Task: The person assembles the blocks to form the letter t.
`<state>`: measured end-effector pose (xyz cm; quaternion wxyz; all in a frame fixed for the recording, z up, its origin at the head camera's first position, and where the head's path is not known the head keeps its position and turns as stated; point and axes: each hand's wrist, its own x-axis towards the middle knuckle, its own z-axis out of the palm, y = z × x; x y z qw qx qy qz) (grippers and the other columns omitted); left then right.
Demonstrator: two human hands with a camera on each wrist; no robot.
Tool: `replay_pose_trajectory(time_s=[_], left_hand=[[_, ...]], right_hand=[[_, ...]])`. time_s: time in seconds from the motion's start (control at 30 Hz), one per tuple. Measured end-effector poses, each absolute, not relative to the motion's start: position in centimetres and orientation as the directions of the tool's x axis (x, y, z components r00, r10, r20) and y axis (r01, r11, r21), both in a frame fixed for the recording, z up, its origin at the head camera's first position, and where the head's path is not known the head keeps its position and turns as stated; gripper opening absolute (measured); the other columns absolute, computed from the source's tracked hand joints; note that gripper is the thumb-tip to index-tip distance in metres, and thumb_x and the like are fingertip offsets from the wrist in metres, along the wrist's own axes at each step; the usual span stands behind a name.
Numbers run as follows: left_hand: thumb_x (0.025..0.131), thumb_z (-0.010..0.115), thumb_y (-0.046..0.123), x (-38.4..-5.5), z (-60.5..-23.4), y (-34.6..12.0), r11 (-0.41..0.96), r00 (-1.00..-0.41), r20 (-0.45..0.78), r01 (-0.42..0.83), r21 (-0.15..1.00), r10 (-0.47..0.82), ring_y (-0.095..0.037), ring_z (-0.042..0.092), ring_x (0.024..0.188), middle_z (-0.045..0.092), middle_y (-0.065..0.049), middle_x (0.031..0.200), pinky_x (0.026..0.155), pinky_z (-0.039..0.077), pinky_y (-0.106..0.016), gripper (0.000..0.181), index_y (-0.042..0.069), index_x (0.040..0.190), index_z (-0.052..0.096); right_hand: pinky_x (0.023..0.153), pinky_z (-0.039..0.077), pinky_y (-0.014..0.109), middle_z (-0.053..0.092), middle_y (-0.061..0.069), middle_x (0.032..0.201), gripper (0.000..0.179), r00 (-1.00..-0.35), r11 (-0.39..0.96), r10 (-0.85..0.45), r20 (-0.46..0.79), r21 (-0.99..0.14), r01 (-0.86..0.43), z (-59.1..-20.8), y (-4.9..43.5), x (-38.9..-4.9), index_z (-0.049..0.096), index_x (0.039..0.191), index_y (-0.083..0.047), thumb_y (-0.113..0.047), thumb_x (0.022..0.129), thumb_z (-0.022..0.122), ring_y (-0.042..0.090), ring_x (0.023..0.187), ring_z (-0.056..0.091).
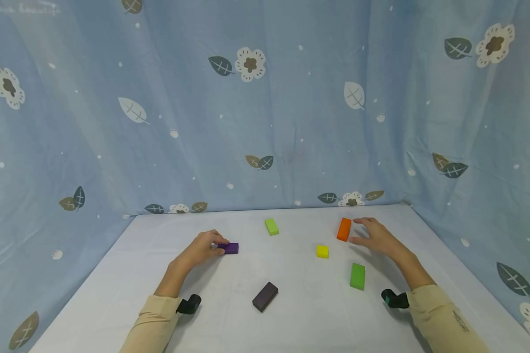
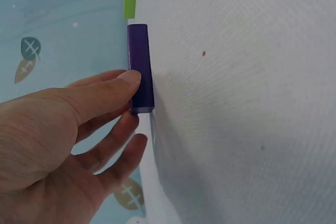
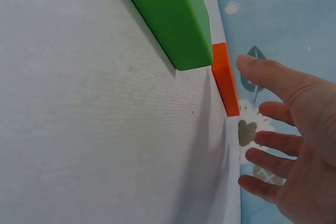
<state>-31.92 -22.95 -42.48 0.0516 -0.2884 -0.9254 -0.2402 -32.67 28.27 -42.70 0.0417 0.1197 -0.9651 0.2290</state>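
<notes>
My left hand pinches one end of a purple rectangular block between thumb and fingers on the left of the table. In the left wrist view the thumb lies across the near part of the purple block, while the lower fingers spread below it. On the right, my right hand has its thumb and fingers apart beside an orange block, holding nothing. The right wrist view has a gap between the thumb and the orange block.
A lime green block lies near the back edge of the white table. A small yellow block and a green block are right of centre. At front centre is a dark brown block. A blue patterned curtain surrounds the table.
</notes>
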Motion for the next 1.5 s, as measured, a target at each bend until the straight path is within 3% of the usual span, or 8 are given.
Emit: replay_pose_trajectory(time_s=[0.4,0.93,1.23,1.5], left_hand=[[0.085,0.072,0.002,-31.5,-42.8,-22.9,0.719,-0.85,0.21,0.523,0.458,0.484,-0.028,0.064,0.095,0.069,-0.013,0.101,0.08,0.055,-0.045,0.024,-0.001,0.11,0.073],[0.086,0.071,0.003,-32.2,-42.3,-23.0,0.689,-0.829,0.228,0.553,0.469,0.51,-0.03,0.064,0.097,0.069,-0.015,0.103,0.084,0.054,-0.047,0.025,-0.002,0.11,0.073],[0.086,0.071,0.003,-32.2,-42.5,-23.3,0.682,-0.828,0.217,0.551,0.48,0.517,-0.032,0.064,0.098,0.069,-0.016,0.103,0.084,0.053,-0.049,0.025,-0.003,0.111,0.072],[0.086,0.071,0.003,-32.1,-42.7,-23.4,0.694,-0.834,0.213,0.545,0.471,0.51,-0.032,0.064,0.098,0.069,-0.016,0.103,0.087,0.051,-0.051,0.026,-0.003,0.111,0.072]], right_hand=[[0.088,0.053,0.053,0.044,0.035,0.136,0.08,-0.975,0.857,-0.218,0.033,-0.472,-0.207,-42.6,28.1,-34.0,0.045,0.141,0.006,-0.039,0.083,0.077,0.046,0.112,0.056],[0.089,0.053,0.048,0.045,0.032,0.141,0.089,-0.965,0.842,-0.261,-0.005,-0.491,-0.225,-42.2,28.6,-36.2,0.043,0.143,0.006,-0.042,0.079,0.08,0.034,0.101,0.059],[0.093,0.051,0.051,0.047,0.029,0.141,0.088,-0.969,0.856,-0.232,-0.087,-0.491,-0.161,-42.2,28.4,-36.7,0.044,0.143,0.005,-0.043,0.078,0.081,0.036,0.105,0.058],[0.09,0.052,0.048,0.047,0.03,0.139,0.09,-0.967,0.853,-0.244,-0.076,-0.491,-0.177,-42.5,28.2,-36.9,0.043,0.143,0.005,-0.044,0.078,0.081,0.034,0.101,0.057]])
